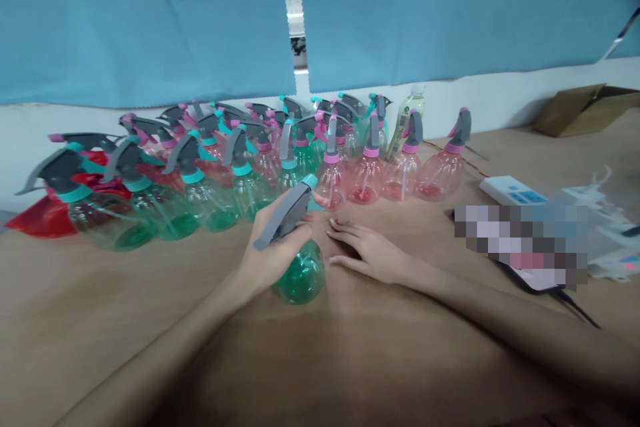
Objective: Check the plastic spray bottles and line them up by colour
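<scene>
My left hand (274,255) is wrapped round the neck of a green spray bottle (303,275) with a grey and teal trigger head. The bottle is close to upright over the table, its head leaning slightly. Just right of it, my right hand (373,252) lies low at the table top, fingers stretched out and holding nothing. Behind both hands stand rows of spray bottles: green ones with teal collars, such as this green bottle (173,213) at the left, and pink ones, such as this pink bottle (440,173) at the right.
A red plastic bag (45,217) lies at the left behind the bottles. A labelled drink bottle (406,120) stands at the back. On the right are a white power strip (513,191), a partly blurred phone (543,277) with a cable, and an open cardboard box (583,110).
</scene>
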Demonstrator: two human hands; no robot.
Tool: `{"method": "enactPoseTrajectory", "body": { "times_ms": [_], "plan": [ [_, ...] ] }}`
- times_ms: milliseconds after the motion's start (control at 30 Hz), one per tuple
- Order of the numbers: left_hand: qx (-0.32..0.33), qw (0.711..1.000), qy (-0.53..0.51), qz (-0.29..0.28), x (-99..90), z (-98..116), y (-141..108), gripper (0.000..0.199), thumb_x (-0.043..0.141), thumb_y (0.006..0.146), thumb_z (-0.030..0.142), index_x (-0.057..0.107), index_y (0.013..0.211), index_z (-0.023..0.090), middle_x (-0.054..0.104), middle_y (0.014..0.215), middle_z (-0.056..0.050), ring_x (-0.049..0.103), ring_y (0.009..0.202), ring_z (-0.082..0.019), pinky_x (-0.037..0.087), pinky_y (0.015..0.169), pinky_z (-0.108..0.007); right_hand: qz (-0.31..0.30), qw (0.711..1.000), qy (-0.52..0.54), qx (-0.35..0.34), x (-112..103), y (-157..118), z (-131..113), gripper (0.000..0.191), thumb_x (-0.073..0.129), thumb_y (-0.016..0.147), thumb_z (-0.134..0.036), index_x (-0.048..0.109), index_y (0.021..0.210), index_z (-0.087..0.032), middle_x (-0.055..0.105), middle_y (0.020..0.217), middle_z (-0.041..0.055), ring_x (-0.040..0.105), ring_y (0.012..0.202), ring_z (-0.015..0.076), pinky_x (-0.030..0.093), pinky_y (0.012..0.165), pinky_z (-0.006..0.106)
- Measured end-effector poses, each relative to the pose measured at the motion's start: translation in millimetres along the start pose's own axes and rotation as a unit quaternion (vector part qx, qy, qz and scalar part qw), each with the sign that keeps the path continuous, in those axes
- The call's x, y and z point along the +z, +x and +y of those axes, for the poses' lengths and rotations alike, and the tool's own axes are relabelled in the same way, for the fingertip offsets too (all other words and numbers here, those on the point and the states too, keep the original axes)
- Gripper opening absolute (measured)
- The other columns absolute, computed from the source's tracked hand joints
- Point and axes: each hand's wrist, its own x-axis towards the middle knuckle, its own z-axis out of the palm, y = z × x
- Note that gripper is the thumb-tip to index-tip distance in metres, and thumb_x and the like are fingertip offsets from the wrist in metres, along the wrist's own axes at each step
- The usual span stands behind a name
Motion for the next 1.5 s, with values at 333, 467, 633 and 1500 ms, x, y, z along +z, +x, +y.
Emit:
{"method": "enactPoseTrajectory", "body": {
  "times_ms": [333,467,633,1500],
  "plan": [
    [-0.006,0.999,-0.044,0.013,5.4,-0.8,-2.2,0.035,0.051,0.075,0.015,0.060,0.108,0.026,0.068,0.092,-0.001,0.064,0.077,-0.019,0.052,0.067,-0.032,-0.002,1.000,0.001,0.003,1.1,-0.4,0.2,0.058,0.046,0.090,-0.051,0.047,0.135,-0.015,0.048,0.139,0.0141,0.040,0.132,0.0268,0.034,0.108,0.049],
    [0.024,0.997,-0.064,0.021,7.8,1.0,-1.8,0.042,0.050,0.075,0.013,0.058,0.114,0.025,0.062,0.121,-0.001,0.060,0.108,-0.021,0.050,0.090,-0.037,0.001,1.000,0.010,0.001,1.7,-0.3,1.6,0.056,0.047,0.089,-0.050,0.047,0.135,-0.017,0.048,0.139,0.0130,0.042,0.130,0.0270,0.035,0.107,0.050],
    [0.032,0.997,-0.063,0.014,6.7,1.1,-1.6,0.041,0.050,0.074,0.011,0.057,0.113,0.023,0.061,0.123,-0.001,0.058,0.112,-0.020,0.048,0.094,-0.035,0.002,1.000,0.006,0.001,1.9,-0.7,1.1,0.055,0.046,0.090,-0.049,0.046,0.136,-0.019,0.047,0.140,0.0115,0.041,0.131,0.0257,0.035,0.107,0.049],
    [0.030,0.997,-0.063,0.039,8.8,-7.5,-2.1,0.026,0.056,0.075,0.012,0.060,0.098,0.022,0.059,0.072,0.002,0.057,0.073,-0.016,0.050,0.079,-0.034,0.001,1.000,-0.016,0.002,1.8,-2.0,1.9,0.056,0.045,0.091,-0.050,0.048,0.134,-0.015,0.050,0.137,0.0140,0.043,0.129,0.0260,0.037,0.107,0.047]
  ]
}}
